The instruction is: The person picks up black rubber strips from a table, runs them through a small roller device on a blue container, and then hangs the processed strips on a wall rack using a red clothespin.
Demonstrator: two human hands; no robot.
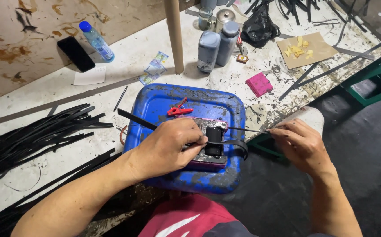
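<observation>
Here the left hand (168,147) pressed a glossy black strap (236,145) onto a grimy metal block (210,142); the right hand (298,145) pinched a thin rod (247,130).

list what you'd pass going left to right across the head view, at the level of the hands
pile of black strips → left hand → small black roller on the blue container → looped black strip → right hand

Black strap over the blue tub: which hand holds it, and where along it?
The left hand presses the black strap onto the small roller block; the right hand pinches its thin end.
</observation>
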